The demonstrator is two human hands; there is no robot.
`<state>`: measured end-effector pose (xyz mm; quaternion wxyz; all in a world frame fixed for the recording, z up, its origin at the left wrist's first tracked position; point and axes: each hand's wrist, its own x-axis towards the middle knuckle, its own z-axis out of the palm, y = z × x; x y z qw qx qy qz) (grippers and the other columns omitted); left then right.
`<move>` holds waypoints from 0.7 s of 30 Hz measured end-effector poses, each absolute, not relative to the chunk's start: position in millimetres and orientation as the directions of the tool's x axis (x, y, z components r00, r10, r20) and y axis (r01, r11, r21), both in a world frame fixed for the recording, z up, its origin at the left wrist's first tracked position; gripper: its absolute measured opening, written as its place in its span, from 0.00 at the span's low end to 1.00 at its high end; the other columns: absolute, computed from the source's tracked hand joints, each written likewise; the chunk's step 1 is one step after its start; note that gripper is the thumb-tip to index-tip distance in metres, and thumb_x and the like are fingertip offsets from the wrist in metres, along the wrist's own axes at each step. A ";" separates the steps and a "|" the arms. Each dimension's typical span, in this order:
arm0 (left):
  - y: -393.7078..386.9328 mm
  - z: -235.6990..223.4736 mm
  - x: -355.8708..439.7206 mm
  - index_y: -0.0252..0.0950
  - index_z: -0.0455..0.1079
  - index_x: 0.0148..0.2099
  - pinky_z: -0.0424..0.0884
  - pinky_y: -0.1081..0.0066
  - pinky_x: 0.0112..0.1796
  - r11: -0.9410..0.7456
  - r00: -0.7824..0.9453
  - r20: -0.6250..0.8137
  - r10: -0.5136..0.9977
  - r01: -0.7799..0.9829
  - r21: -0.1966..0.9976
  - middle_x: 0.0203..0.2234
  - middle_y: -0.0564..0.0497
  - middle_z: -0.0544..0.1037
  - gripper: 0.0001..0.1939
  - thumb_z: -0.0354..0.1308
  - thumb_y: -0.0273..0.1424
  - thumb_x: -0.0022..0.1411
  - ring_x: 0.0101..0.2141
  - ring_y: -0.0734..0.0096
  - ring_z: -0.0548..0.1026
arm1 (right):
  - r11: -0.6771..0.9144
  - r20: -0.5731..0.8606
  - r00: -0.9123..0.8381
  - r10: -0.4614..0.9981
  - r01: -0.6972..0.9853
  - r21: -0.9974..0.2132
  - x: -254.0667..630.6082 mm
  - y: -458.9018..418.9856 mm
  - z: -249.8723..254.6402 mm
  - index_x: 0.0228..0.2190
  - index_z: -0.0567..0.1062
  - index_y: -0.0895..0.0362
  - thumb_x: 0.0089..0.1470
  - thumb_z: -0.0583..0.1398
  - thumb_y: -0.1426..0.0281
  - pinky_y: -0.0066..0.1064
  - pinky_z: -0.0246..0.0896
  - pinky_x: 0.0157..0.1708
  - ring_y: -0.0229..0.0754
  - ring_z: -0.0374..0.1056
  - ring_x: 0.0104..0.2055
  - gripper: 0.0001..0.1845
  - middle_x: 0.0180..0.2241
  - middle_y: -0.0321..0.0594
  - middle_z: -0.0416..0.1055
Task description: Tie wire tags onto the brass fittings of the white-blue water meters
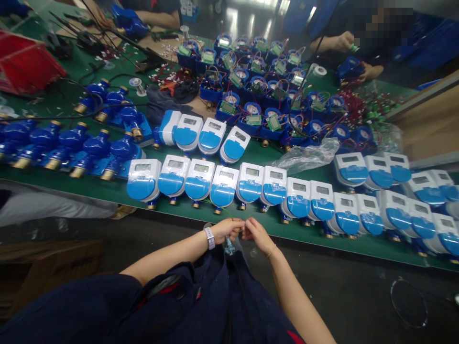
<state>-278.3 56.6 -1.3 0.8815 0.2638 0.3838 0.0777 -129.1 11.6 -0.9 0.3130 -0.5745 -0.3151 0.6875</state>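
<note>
My left hand (228, 230), with a white wristwatch (210, 238) on its wrist, and my right hand (256, 235) meet fingertip to fingertip just off the bench's near edge. Between them they pinch a thin green wire (218, 205), which runs up toward the front row of water meters. A small blue-and-white part (228, 246) dangles below my hands, and its link to the wire is hidden. The nearest water meter (223, 188) has a white body, a blue cover and a brass base, and stands just beyond my hands.
The green workbench (251, 148) holds several rows of meters, open blue meter bodies with circuit boards, and red wires. A co-worker's hands (344, 43) work at the far right, and another person's hand (98, 16) at the far left. A wire coil (409, 303) lies on the floor.
</note>
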 end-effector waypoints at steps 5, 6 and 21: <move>57.4 5.1 -272.9 0.33 0.62 0.24 0.51 0.77 0.21 0.383 0.558 -0.413 0.720 0.178 0.907 0.16 0.57 0.60 0.16 0.52 0.41 0.53 0.20 0.80 0.56 | -0.638 -0.634 -0.076 0.770 -0.060 -0.768 -132.1 19.4 -4.8 0.16 0.56 0.54 0.50 0.50 0.51 0.27 0.52 0.15 0.30 0.44 0.11 0.23 0.10 0.24 0.46; 58.2 5.2 -272.5 0.33 0.62 0.24 0.51 0.77 0.22 0.377 0.568 -0.417 0.710 0.193 0.906 0.16 0.57 0.60 0.16 0.50 0.42 0.54 0.20 0.80 0.56 | -0.619 -0.617 -0.058 0.785 -0.037 -0.785 -131.3 20.2 -3.8 0.16 0.56 0.54 0.51 0.49 0.51 0.27 0.52 0.16 0.31 0.45 0.11 0.23 0.10 0.24 0.46; 70.6 -5.4 -269.7 0.36 0.57 0.27 0.41 0.77 0.16 0.816 0.697 -0.639 0.325 0.134 0.562 0.12 0.64 0.46 0.17 0.50 0.45 0.53 0.13 0.84 0.42 | -0.318 -0.411 -0.170 0.896 0.402 -0.859 -116.5 32.2 8.9 0.21 0.63 0.55 0.54 0.49 0.56 0.28 0.52 0.27 0.35 0.58 0.24 0.18 0.19 0.31 0.61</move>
